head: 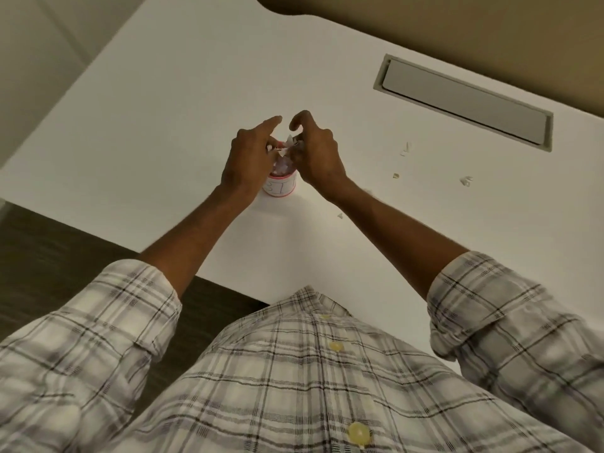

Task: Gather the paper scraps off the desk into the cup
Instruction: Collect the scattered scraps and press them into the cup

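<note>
A small white cup [281,188] with a pink rim and base stands on the white desk [163,132], with paper scraps inside it. Both hands hover right over its mouth. My left hand [250,155] and my right hand [315,152] pinch white paper scraps [287,146] between their fingertips just above the cup. Several loose scraps lie on the desk to the right: a pair [405,149], a tiny one [396,175], one further right [466,181] and one near my right forearm [340,216].
A grey rectangular cable hatch [464,101] is set into the desk at the back right. The desk's near edge runs diagonally, with dark floor [49,243] beyond it on the left. My plaid shirt fills the bottom of the view.
</note>
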`<action>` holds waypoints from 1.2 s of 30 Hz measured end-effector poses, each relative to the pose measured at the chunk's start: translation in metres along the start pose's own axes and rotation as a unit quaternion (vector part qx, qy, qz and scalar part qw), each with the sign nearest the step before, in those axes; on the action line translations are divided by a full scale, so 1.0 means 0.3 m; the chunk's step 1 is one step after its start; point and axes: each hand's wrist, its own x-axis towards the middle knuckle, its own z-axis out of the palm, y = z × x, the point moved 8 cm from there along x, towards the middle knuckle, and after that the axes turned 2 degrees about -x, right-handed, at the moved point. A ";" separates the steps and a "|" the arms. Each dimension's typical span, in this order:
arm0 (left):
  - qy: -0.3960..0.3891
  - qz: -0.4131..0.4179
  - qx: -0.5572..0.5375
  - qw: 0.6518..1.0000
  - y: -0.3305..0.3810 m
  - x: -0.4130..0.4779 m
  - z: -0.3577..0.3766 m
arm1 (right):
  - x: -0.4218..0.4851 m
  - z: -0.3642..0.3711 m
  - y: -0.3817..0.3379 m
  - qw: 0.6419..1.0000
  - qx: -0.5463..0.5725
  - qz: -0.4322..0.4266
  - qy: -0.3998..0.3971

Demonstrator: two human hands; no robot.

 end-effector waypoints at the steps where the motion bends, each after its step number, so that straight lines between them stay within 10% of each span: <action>1: -0.001 -0.007 -0.007 1.000 -0.010 0.006 0.006 | 0.001 0.010 -0.009 1.000 -0.023 -0.010 -0.008; 10: -0.027 -0.066 -0.145 0.987 -0.071 0.020 0.023 | 0.015 0.029 0.001 0.999 -0.040 0.020 -0.015; 19: -0.060 -0.200 -0.453 0.867 -0.093 0.002 0.051 | 0.016 0.026 -0.005 0.996 0.051 0.068 -0.029; 36: -0.028 -0.028 -0.140 0.989 -0.046 -0.015 -0.041 | 0.011 -0.036 0.000 0.999 -0.023 0.014 0.044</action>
